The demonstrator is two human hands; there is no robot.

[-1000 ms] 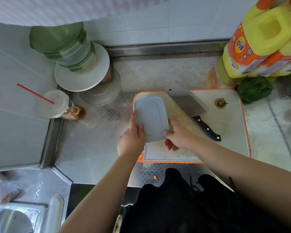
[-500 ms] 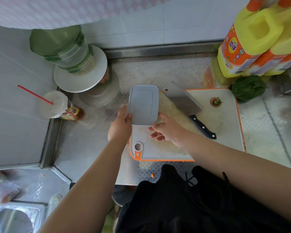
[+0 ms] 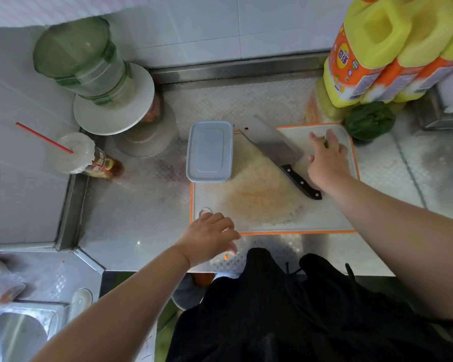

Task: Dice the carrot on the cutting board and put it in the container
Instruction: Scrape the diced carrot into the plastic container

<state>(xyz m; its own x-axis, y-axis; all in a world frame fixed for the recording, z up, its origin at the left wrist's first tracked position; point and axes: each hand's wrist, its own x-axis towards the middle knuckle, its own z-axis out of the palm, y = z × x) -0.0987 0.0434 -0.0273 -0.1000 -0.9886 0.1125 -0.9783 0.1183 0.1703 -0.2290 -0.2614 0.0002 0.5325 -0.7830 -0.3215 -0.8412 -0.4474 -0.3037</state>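
Observation:
The white cutting board (image 3: 324, 218) with an orange rim lies on the steel counter, stained orange in its middle. The container (image 3: 209, 151), closed with a grey-blue lid, rests over the board's far left corner. A cleaver (image 3: 271, 142) with a black handle lies diagonally on the board. My right hand (image 3: 327, 159) covers the carrot's cut-off top (image 3: 326, 143) at the far right of the board; only a bit of green shows between the fingers. My left hand (image 3: 209, 239) hovers at the board's near left corner, fingers pointing down beside a small carrot bit (image 3: 226, 256) on the counter.
A green bottle (image 3: 81, 58) stands on a white plate at the back left. In front of it are a lidded cup with a red straw (image 3: 71, 152) and a sauce bottle (image 3: 105, 165). Yellow oil jugs (image 3: 392, 48) and a green vegetable (image 3: 369, 121) sit at the back right. A sink (image 3: 19, 333) is at lower left.
Both hands let go of the container, which now rests at the board's far left corner. My right hand moved right to the carrot top; my left hand drew back to the near edge.

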